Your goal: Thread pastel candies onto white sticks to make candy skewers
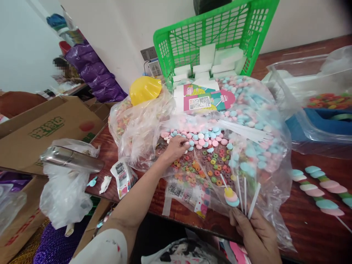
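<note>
The left hand (pixel 176 147) reaches into an open plastic bag (pixel 275 205) on the counter (pixel 310 227), fingertips drawn down among the pink and blue candy discs (pixel 203 137). Whether its grip has closed on one, I cannot tell. Just in front of those discs lies a heap of coloured ring candies (pixel 217 165). The right hand (pixel 254 229), at the near edge of the counter, has its grip clamped on a small fan of white sticks (pixel 254 200) that point up and away. One started stick (pixel 231 198) carries a short stack of yellow, pink and blue pieces near the fingers. To the right, apart from the bag, finished skewers (pixel 319 187) lie on the bare wood, each loaded along most of its length. Judged against them, the stick in hand looks only begun, with several bare sticks left. Behind the bag stands a green basket (pixel 214 25) holding white foam blocks (pixel 207 55).
</note>
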A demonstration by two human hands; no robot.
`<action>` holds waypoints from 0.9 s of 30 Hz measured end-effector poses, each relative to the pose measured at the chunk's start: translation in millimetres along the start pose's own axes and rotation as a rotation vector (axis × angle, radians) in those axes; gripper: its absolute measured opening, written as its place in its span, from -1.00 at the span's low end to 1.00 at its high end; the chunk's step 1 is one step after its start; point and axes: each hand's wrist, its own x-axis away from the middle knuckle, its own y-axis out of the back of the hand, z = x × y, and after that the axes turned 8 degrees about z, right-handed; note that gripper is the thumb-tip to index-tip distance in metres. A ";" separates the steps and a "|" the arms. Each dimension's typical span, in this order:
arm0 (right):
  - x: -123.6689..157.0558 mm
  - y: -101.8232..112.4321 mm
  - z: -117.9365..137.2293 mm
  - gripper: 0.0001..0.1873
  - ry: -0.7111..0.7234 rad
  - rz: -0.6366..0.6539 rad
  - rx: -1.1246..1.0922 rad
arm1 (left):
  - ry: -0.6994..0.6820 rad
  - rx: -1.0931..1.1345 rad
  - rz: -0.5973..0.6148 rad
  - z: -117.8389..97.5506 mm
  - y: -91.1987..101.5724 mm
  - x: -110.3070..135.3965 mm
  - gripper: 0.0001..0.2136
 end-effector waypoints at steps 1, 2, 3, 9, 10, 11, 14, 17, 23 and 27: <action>0.6 -0.5 1.3 -0.58 0.001 0.005 0.007 | 0.013 0.018 -0.003 2.4 0.6 1.0 -0.90; 1.4 -1.2 2.7 -0.58 -0.001 0.007 0.012 | 0.027 0.039 -0.008 5.0 1.0 2.4 -0.88; 2.5 -1.9 4.1 -0.58 -0.007 0.003 0.017 | 0.037 0.063 -0.014 7.3 1.3 4.4 -0.87; 8.1 -5.2 15.7 -0.65 0.065 -0.057 0.088 | 0.065 0.260 -0.040 -2.0 -0.3 31.2 -0.83; 8.0 -5.5 18.4 -0.67 0.102 -0.062 0.121 | 0.073 0.335 -0.054 -9.5 -1.4 38.1 -0.80; 7.5 -5.9 21.4 -0.70 0.145 -0.065 0.165 | 0.088 0.438 -0.067 -18.3 -3.0 45.2 -0.77; 4.9 -8.8 30.8 -0.78 0.277 -0.044 0.333 | 0.167 0.820 -0.050 -47.3 -11.6 66.2 -0.65; 2.6 -12.3 38.8 -0.73 0.317 -0.013 0.456 | 0.178 1.003 0.006 -70.3 -23.6 83.6 -0.64; 4.1 -9.6 43.4 -0.73 0.312 -0.021 0.537 | 0.085 1.127 0.103 -92.3 -36.5 104.1 -0.67; 9.3 -7.2 43.3 -0.68 0.306 -0.003 0.536 | 0.175 1.232 0.130 -96.2 -39.5 107.5 -0.67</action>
